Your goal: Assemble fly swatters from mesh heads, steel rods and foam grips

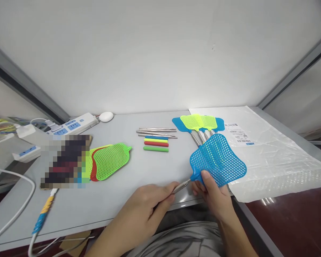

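Observation:
A blue fly swatter head [219, 160] with a perforated face is in my right hand [214, 189], thumb on top near its neck. My left hand [152, 203] is closed around the metal rod [182, 185] that meets the neck. Behind the blue head lie several fly swatters [196, 123] with yellow and blue heads and metal rods. At mid-table rest several loose metal rods [157, 130], and in front of them blue, yellow, red and green handle sleeves [156, 144]. On the left is a stack of loose swatter heads, a green one [112, 161] on top.
A blurred-out phone-like device [66, 160] with a cable [44, 214] lies at the left. Behind it are a power strip [73, 125] and a white rounded object [106, 116]. A white plastic mailer bag [267, 153] covers the right side and overhangs the front edge.

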Action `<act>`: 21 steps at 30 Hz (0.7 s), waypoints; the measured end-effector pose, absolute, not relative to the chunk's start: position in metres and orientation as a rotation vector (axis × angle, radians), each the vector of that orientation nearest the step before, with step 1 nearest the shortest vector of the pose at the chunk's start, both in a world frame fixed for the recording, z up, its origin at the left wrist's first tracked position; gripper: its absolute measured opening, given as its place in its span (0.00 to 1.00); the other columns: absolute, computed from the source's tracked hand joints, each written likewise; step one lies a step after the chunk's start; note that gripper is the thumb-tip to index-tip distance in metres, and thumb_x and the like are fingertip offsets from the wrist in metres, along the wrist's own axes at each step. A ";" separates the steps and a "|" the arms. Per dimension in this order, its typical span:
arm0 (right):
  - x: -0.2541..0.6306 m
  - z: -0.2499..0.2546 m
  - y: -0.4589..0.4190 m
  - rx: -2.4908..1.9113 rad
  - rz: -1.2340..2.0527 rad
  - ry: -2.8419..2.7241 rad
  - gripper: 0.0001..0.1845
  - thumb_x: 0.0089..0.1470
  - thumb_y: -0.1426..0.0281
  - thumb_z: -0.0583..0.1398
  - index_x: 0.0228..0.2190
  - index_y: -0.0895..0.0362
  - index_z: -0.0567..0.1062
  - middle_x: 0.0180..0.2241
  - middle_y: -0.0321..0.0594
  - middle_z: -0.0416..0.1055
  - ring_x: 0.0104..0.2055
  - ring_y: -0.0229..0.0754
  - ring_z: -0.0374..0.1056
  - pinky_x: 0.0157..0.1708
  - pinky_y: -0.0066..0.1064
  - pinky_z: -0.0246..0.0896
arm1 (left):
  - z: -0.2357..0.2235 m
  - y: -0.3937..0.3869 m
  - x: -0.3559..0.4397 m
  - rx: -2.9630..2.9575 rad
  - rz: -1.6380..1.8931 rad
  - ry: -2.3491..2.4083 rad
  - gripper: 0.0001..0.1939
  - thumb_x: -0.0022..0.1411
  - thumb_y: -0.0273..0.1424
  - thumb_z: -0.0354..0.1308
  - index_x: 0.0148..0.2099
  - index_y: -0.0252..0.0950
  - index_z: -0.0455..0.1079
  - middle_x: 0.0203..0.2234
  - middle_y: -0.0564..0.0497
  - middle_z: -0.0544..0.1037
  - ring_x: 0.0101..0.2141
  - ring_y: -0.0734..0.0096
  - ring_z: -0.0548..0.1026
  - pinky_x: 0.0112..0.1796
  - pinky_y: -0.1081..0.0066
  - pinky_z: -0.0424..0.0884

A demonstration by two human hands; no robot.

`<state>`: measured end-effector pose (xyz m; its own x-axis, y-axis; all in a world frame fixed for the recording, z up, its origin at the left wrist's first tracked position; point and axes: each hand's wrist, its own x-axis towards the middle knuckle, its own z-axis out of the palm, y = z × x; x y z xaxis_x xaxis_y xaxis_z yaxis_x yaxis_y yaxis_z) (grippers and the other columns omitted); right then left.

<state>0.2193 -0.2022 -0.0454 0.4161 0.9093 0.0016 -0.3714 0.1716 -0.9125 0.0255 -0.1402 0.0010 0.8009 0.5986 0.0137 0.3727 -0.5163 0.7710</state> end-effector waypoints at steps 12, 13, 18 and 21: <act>0.213 -0.050 -0.196 -1.069 1.095 -0.610 0.25 0.55 0.55 0.63 0.17 0.54 0.60 0.14 0.27 0.53 0.17 0.33 0.52 0.20 0.28 0.53 | 0.005 -0.153 0.031 1.773 0.163 0.791 0.16 0.72 0.42 0.43 0.40 0.39 0.66 0.28 0.54 0.71 0.27 0.72 0.67 0.29 0.73 0.64; 0.213 -0.051 -0.196 -1.106 1.091 -0.629 0.25 0.56 0.55 0.62 0.17 0.54 0.60 0.14 0.27 0.54 0.17 0.33 0.52 0.20 0.28 0.53 | 0.004 -0.153 0.036 1.591 0.124 0.739 0.16 0.71 0.43 0.43 0.40 0.38 0.65 0.24 0.56 0.69 0.22 0.75 0.64 0.24 0.75 0.62; 0.214 -0.047 -0.198 -1.264 1.107 -0.852 0.21 0.58 0.57 0.61 0.20 0.55 0.64 0.16 0.29 0.59 0.19 0.33 0.54 0.21 0.28 0.50 | -0.013 -0.148 0.055 1.033 0.219 0.515 0.16 0.72 0.45 0.43 0.42 0.38 0.63 0.12 0.66 0.55 0.10 0.82 0.51 0.22 0.75 0.66; 0.214 -0.040 -0.198 -1.303 1.088 -0.987 0.21 0.59 0.59 0.60 0.19 0.55 0.65 0.17 0.30 0.61 0.20 0.34 0.56 0.23 0.28 0.51 | -0.021 -0.145 0.060 0.942 0.253 0.435 0.16 0.72 0.43 0.44 0.39 0.37 0.64 0.10 0.66 0.55 0.09 0.83 0.50 0.25 0.73 0.70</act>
